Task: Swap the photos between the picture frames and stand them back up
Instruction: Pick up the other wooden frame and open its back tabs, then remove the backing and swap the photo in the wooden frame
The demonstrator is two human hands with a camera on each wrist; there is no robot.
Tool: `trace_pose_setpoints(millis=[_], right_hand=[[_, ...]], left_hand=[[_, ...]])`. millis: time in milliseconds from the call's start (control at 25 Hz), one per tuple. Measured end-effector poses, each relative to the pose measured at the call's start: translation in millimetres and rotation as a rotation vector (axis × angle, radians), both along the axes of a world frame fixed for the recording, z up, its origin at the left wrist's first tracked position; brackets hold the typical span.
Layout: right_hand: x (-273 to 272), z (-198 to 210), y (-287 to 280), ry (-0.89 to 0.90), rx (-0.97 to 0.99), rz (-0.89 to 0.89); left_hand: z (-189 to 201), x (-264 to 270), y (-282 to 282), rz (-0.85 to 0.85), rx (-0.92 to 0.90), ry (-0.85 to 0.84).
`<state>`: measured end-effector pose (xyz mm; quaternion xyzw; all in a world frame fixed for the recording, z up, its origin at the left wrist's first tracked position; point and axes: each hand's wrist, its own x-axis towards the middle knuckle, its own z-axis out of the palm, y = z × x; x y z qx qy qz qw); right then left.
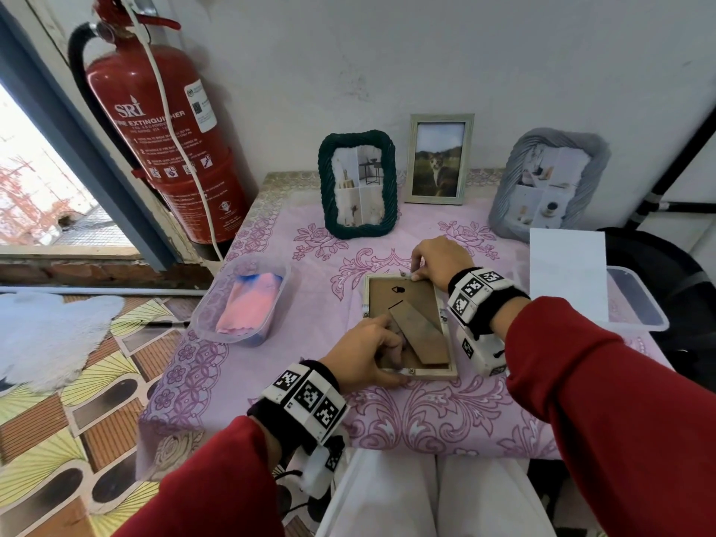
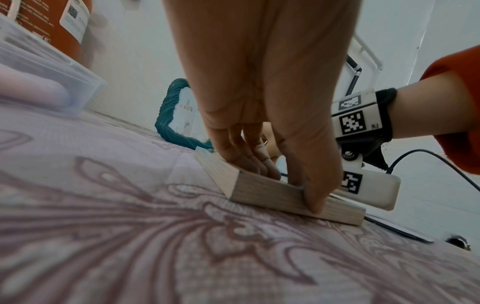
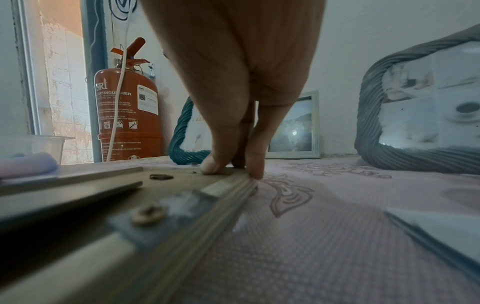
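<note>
Left hand (image 1: 364,352) at near edge of wooden frame (image 1: 434,375): thumb curled over outer rim, fingers (image 2: 255,162) bent onto backing board, gripping frame. Wooden frame face-down on counter (image 1: 271,381), brown easel stand (image 1: 420,339) folded against back. Right hand (image 1: 441,261) at far right corner of same frame, fingertips (image 3: 255,166) pinching rim. Left of frame: clear tub (image 1: 209,304) with pink cloth (image 1: 250,304). Right: white sheet (image 1: 567,273). Far, upright near wall: green rope frame (image 1: 323,180), cat photo frame (image 1: 441,160), grey rope frame (image 1: 511,188). Beyond counter, left: fire extinguisher (image 1: 155,122).
</note>
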<state>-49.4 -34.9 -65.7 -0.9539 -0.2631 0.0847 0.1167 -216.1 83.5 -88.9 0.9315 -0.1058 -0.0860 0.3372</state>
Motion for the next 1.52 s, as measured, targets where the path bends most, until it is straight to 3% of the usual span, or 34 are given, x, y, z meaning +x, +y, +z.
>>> trace_pose_setpoints(millis=[280, 400, 520, 640, 800, 1080, 1240, 1440, 1520], right_hand=[[-15.8, -9.4, -11.8, -0.124, -0.054, 0.116], [-29.0, -9.4, -23.8, -0.050, -0.030, 0.137], [-50.0, -7.7, -30.1, 0.067, 0.048, 0.117], [-73.8, -10.0, -27.0, -0.020, 0.041, 0.058], [-94.0, -17.5, -24.1, 0.077, -0.029, -0.022], [-91.2, -20.2, -37.1, 0.167, 0.287, -0.102], [-92.2, -26.9, -44.4, 0.158, 0.343, -0.110], [-91.1, -32.8, -46.8, 0.182, 0.432, -0.118], [-91.3, -32.9, -47.7, 0.211, 0.490, -0.122]], left_hand=[[-4.3, -8.1, -4.9, 0.085, -0.056, 0.030], [-3.7, -9.0, -1.7, 0.146, -0.106, 0.039], [-7.2, -7.9, 4.0, 0.308, -0.001, -0.135], [-11.7, -7.7, 7.7, 0.511, -0.109, -0.106], [-19.4, -10.9, 8.1, 0.530, -0.143, -0.084], [-21.3, -10.9, 9.2, 0.555, -0.203, -0.062], [-16.6, -11.2, 4.3, 0.591, -0.285, -0.060], [-10.1, -13.3, -3.9, 0.584, -0.825, 0.122], [-9.5, -15.7, -4.0, 0.569, -0.917, 0.122]])
